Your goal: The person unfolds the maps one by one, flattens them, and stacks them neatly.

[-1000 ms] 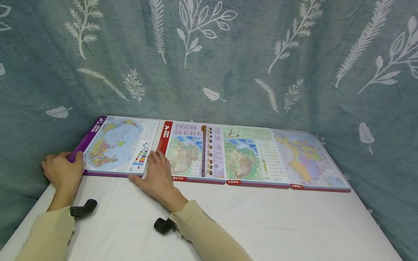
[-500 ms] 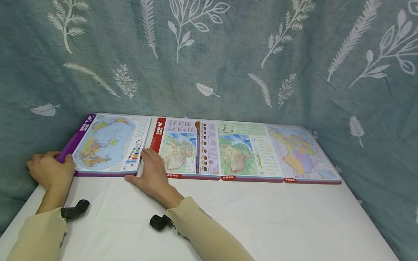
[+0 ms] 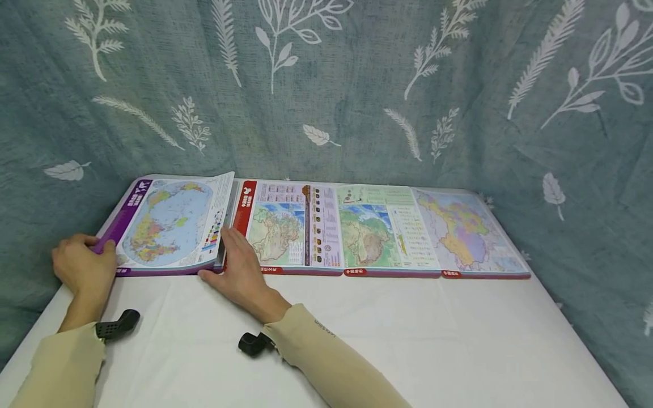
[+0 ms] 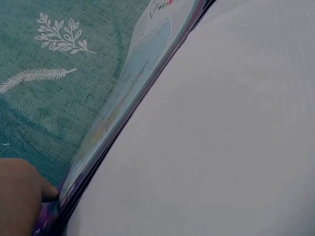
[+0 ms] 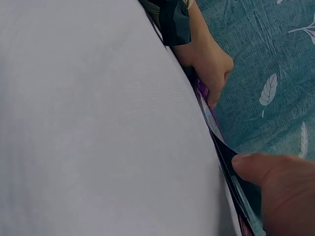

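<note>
A world map [image 3: 168,224] with a purple band lies at the left end of a row of maps. My left hand [image 3: 84,263] grips its left edge, thumb on the purple band, other fingers over the far side of that edge. My right hand [image 3: 242,272] is at the map's right front corner, thumb at the front edge and fingers along the right edge, which stands raised, most at the far corner. In the right wrist view, my right thumb [image 5: 248,167] touches the parted dark edges of the sheets. Its other fingers are hidden there.
Right of my right hand lie a red-banded map [image 3: 278,226], a green relief map [image 3: 372,232] and a coloured region map [image 3: 466,232], side by side. They lie on a white tablecloth [image 3: 408,334]. A teal leaf-patterned curtain [image 3: 357,85] hangs behind.
The world map's right edge has lifted, its far corner now standing up and a grey layer showing beneath. Both hands keep their places at its edges. The head view has shifted slightly.
</note>
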Tool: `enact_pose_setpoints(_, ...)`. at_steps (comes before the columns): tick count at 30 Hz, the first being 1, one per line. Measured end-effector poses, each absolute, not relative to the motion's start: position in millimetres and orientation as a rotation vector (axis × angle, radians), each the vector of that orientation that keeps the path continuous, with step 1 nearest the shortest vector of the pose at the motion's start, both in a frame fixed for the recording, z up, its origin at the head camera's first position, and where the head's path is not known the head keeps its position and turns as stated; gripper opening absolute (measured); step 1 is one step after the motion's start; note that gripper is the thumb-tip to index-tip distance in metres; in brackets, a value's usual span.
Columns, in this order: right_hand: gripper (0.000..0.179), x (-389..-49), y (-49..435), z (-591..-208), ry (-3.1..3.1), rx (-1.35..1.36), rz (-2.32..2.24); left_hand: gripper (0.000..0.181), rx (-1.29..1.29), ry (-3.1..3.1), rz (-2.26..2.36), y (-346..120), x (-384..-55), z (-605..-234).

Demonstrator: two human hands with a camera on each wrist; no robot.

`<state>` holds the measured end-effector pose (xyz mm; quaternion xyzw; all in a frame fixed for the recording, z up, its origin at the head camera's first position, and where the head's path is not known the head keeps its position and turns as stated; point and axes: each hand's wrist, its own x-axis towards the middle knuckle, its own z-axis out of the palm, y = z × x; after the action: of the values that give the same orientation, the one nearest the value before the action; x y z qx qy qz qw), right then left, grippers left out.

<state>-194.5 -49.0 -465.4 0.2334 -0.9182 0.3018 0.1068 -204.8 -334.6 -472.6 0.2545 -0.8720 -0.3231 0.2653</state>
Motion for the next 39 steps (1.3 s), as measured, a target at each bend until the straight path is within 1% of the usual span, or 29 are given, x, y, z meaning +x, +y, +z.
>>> enact_pose_setpoints(7,0.1,-191,-46,-467,-2.749,0.652,1.039,0.039,0.639,-2.338,-0.912,-331,-204,-472)
enact_pose_setpoints(14,0.1,-190,-45,-468,-2.846,0.529,0.903,0.04,0.636,-2.374,-0.939,-327,-204,-472)
enact_pose_setpoints(18,0.1,-190,-44,-467,-2.834,0.551,0.933,0.04,0.623,-2.378,-0.924,-327,-204,-471)
enact_pose_setpoints(25,0.096,-188,-40,-468,-2.744,0.595,1.103,0.04,0.617,-2.37,-0.942,-327,-202,-473)
enact_pose_setpoints(32,0.098,-184,-37,-469,-2.767,0.646,0.954,0.039,0.598,-2.335,-0.961,-325,-199,-476)
enact_pose_setpoints(39,0.097,-182,-24,-470,-2.718,0.677,1.026,0.036,0.576,-2.353,-0.95,-319,-199,-476)
